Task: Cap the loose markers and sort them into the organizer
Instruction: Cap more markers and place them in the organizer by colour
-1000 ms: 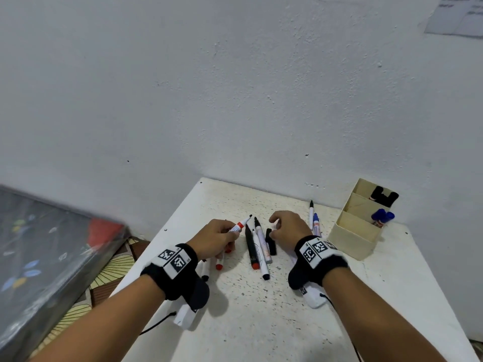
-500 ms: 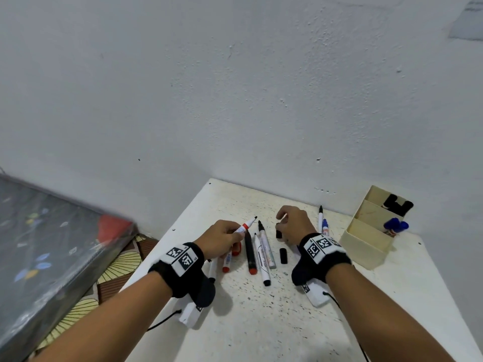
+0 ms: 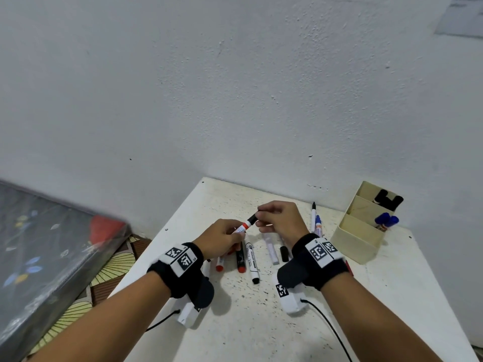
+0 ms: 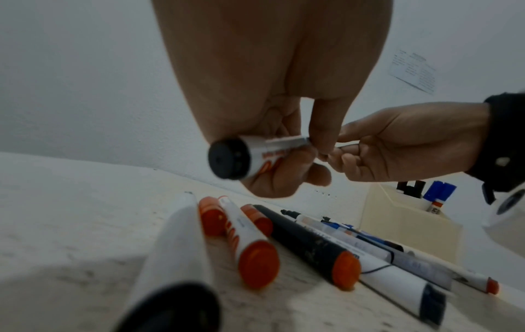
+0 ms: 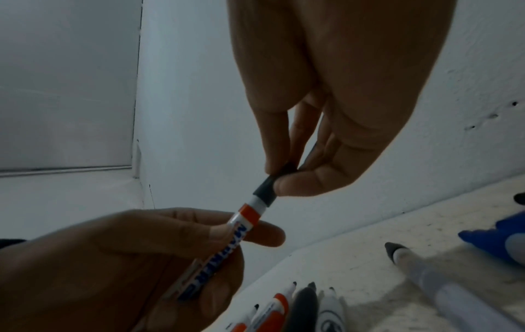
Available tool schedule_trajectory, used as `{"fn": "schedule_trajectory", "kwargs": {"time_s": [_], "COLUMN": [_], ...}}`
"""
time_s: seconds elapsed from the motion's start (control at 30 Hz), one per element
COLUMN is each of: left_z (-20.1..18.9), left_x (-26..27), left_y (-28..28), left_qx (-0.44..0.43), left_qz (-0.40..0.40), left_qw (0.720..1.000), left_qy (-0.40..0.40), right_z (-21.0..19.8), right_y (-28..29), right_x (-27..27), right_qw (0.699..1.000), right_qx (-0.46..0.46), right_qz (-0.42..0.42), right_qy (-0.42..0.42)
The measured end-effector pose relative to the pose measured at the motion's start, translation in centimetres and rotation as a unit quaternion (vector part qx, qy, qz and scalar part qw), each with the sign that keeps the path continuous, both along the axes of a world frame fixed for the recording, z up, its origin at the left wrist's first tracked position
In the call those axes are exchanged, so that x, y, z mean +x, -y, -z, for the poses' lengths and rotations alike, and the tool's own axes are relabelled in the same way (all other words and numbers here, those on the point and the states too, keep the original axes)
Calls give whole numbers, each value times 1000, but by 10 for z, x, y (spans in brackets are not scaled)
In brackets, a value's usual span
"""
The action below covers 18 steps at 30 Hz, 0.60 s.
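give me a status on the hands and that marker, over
Left hand grips white marker with red band, off the table. Right hand pinches black cap onto its tip. Beige three-slot organizer at right, path unobstructed.

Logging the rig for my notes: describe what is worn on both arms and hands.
The forearms and hands are bare: no sleeves, no gloves. The left hand and right hand each have a black wrist strap topped with white blocks printed with black square markers. Under each wrist hangs a white camera unit with a thin black cable.
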<state>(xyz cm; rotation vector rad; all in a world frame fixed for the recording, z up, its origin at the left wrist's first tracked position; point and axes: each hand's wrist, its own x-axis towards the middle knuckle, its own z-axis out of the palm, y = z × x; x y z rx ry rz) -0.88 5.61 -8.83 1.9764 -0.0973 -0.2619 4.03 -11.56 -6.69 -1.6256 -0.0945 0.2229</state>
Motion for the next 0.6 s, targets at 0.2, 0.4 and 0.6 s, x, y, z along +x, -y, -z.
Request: {"fn": "schedule_trajectory", "kwargs": {"time_s": [0.2,0.4,0.6], "left_z": [1,-2,-1], "left_x": [0,0,-1], "left_y": [4,-2,-2], "left_qx": [24,41,48], "left_qz": [7,-5,1], "left_qw": [1000,999,999], "left_qy": [6,10,11], "right_z": [3,27,15], "right_y": [14,40,76], "right_x": [13,25,45], "right_qw": [997,976,945], "right_qx": [-41,-211,-309], "right_qz": [71,-11,87], "right_qy": [-5,-56,58]}}
